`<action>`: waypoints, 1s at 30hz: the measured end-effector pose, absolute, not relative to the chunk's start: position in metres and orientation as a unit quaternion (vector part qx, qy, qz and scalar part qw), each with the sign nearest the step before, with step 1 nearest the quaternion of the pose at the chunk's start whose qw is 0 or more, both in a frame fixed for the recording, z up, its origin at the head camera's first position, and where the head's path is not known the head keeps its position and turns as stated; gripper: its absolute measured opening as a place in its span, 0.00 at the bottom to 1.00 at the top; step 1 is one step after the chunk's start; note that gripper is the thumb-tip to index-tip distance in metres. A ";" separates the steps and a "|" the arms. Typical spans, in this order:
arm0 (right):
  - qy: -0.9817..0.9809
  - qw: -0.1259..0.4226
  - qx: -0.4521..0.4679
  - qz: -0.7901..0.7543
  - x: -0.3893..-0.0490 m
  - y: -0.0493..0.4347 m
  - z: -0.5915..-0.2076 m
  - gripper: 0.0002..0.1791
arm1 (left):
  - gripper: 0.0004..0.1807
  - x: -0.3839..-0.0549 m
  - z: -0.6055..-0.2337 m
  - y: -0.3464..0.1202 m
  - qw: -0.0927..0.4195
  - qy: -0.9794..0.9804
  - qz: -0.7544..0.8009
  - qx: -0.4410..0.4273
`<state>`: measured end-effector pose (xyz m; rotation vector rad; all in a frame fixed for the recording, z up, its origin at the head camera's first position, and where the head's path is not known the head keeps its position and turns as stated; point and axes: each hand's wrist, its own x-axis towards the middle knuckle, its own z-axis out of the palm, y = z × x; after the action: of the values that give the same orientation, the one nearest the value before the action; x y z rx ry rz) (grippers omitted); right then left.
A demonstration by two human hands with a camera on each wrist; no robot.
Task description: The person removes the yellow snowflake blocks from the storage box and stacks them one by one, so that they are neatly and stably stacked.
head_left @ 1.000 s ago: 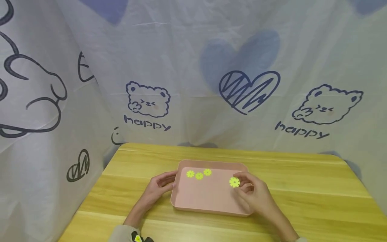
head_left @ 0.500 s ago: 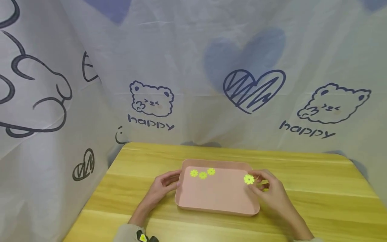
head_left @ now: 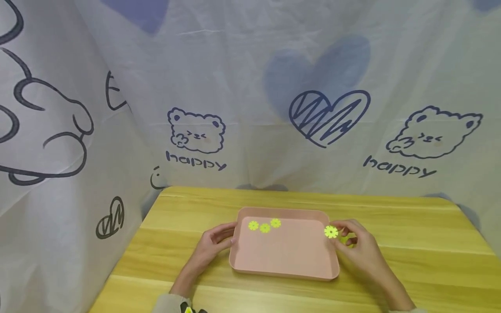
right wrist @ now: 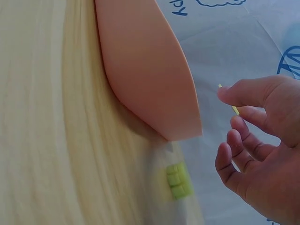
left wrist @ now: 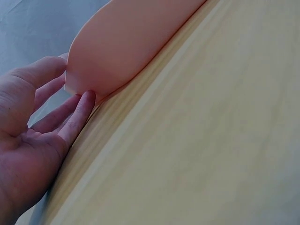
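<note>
A shallow pink tray (head_left: 285, 256) sits on the table, with three yellow snowflake building discs (head_left: 265, 228) inside, near its far left corner. My left hand (head_left: 207, 245) holds the tray's left end. In the left wrist view, the thumb meets the rim and the lower fingertips (left wrist: 89, 96) touch the tray wall near the table. Between thumb and index finger, my right hand (head_left: 362, 245) pinches another yellow snowflake disc (head_left: 331, 231), which overlaps the tray's right rim in the head view. The right wrist view shows this disc (right wrist: 235, 110) nearly edge-on, with the other fingers loosely curved.
A small yellow-green blocky thing (right wrist: 179, 180) lies on the wooden table (head_left: 422, 261) beyond the tray's right end, partly hidden by the right hand in the head view. A white printed cloth (head_left: 250, 87) hangs behind and to the left of the table.
My right hand has carried the pinched disc rightward, from over the tray to its right rim. The left hand stays at the tray, and the head view has shifted slightly.
</note>
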<state>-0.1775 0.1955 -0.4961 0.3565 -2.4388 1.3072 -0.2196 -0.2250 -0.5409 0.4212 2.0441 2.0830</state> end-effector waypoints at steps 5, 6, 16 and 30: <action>-0.862 0.169 0.118 0.463 -0.177 0.205 -0.497 0.22 | 0.28 -0.216 -0.544 -0.221 0.094 0.689 0.707 0.132; -0.863 0.167 0.117 0.463 -0.178 0.207 -0.498 0.22 | 0.28 -0.216 -0.544 -0.220 0.093 0.690 0.706 0.131; -0.858 0.158 0.102 0.478 -0.179 0.214 -0.498 0.20 | 0.27 -0.219 -0.542 -0.224 0.090 0.698 0.696 0.141; -0.875 0.108 0.039 0.469 -0.185 0.236 -0.510 0.19 | 0.28 -0.219 -0.542 -0.225 0.090 0.696 0.695 0.158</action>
<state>-0.1845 0.2355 -0.5096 0.1153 -2.5757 1.3810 -0.2194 -0.2250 -0.5416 0.4713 2.0702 2.0657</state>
